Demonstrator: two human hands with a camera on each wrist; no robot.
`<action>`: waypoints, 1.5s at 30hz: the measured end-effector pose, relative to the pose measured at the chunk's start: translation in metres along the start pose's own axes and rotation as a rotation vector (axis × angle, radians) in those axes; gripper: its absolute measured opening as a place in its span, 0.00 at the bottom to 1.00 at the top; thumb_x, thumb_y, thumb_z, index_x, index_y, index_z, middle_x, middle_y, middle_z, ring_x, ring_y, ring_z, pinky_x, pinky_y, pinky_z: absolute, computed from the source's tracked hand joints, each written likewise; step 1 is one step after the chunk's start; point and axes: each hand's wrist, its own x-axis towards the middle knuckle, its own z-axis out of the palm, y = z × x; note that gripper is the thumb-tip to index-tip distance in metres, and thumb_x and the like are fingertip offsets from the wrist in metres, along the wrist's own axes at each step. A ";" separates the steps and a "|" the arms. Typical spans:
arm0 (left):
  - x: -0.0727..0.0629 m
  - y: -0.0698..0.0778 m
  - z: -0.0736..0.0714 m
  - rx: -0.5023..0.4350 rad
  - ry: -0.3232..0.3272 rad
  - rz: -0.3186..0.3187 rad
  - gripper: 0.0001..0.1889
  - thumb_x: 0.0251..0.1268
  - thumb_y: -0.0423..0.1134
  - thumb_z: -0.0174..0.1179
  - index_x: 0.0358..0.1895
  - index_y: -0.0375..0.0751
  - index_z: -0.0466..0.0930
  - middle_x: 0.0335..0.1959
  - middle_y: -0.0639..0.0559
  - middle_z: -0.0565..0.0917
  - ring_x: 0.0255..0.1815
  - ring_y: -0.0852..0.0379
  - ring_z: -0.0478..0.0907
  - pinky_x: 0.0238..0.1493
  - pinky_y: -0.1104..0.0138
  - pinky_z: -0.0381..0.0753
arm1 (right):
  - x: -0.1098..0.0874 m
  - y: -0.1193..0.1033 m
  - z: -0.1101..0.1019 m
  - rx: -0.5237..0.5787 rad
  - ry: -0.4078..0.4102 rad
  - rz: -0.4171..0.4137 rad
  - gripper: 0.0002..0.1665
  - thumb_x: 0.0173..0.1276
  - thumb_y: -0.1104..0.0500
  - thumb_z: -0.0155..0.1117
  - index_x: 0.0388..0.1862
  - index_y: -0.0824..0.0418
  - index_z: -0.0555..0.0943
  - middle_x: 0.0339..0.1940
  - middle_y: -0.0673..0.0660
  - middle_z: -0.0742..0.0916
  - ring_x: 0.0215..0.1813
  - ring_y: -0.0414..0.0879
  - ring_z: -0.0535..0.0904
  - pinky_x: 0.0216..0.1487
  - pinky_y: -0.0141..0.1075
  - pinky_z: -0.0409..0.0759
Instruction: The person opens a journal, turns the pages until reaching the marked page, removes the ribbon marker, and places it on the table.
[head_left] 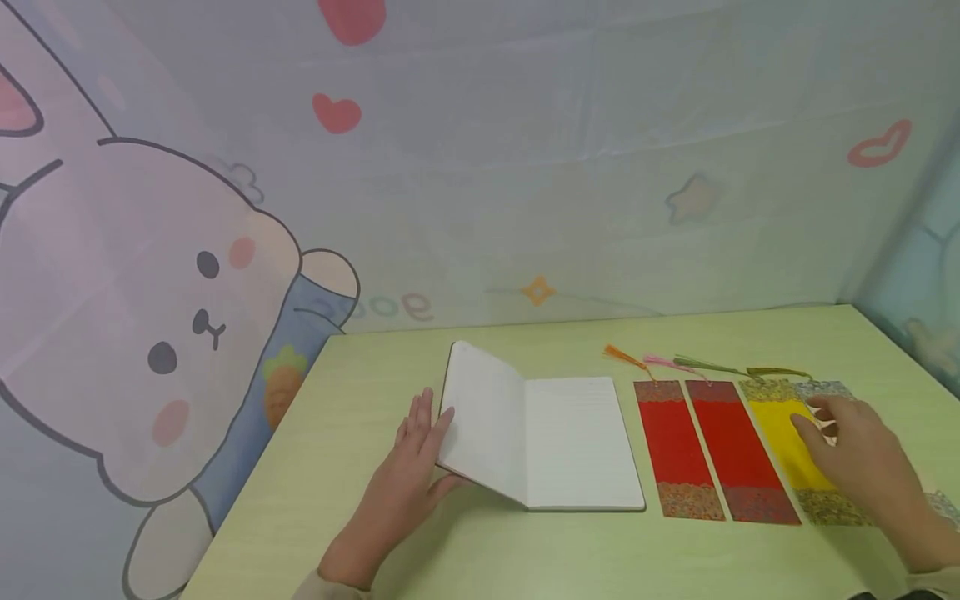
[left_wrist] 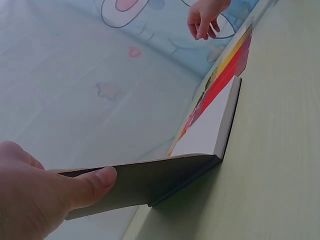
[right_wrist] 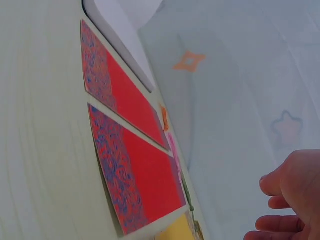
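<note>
An open notebook (head_left: 581, 450) lies on the table, its right-hand page lined and flat. My left hand (head_left: 405, 475) grips the raised front cover (left_wrist: 145, 182) at its left edge, the thumb against the outer side in the left wrist view. My right hand (head_left: 862, 450) is in the air above the yellow bookmark (head_left: 780, 425), fingers loosely bent and nothing in them. It partly hides that bookmark and most of another with grey patterned ends (head_left: 825, 389). Two red bookmarks (head_left: 678, 442) with patterned ends lie between the notebook and the yellow one.
Orange, pink and green tassels (head_left: 705, 364) stretch from the bookmarks' far ends. The pale green table (head_left: 495, 554) meets a wall hanging (head_left: 480, 208) printed with a rabbit, hearts and stars along its back edge.
</note>
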 end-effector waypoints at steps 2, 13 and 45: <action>0.003 0.003 0.000 -0.055 0.010 -0.039 0.52 0.43 0.45 0.73 0.70 0.31 0.51 0.72 0.32 0.46 0.71 0.38 0.46 0.63 0.49 0.59 | -0.002 -0.014 -0.002 -0.004 0.021 -0.004 0.26 0.67 0.55 0.59 0.53 0.75 0.70 0.41 0.72 0.76 0.38 0.63 0.74 0.32 0.55 0.74; 0.017 0.037 0.027 -0.337 -0.110 -0.297 0.56 0.58 0.60 0.57 0.73 0.45 0.23 0.75 0.47 0.32 0.73 0.47 0.40 0.64 0.53 0.59 | -0.014 -0.067 -0.010 0.073 0.040 -0.081 0.24 0.66 0.59 0.59 0.55 0.74 0.69 0.48 0.72 0.74 0.44 0.65 0.73 0.38 0.58 0.73; 0.017 0.068 0.071 -0.090 -0.500 0.028 0.33 0.70 0.62 0.33 0.72 0.49 0.56 0.71 0.41 0.57 0.71 0.40 0.51 0.65 0.50 0.58 | -0.031 -0.154 0.076 -0.060 -0.112 -0.566 0.30 0.58 0.51 0.68 0.56 0.65 0.77 0.54 0.61 0.80 0.55 0.57 0.75 0.50 0.52 0.74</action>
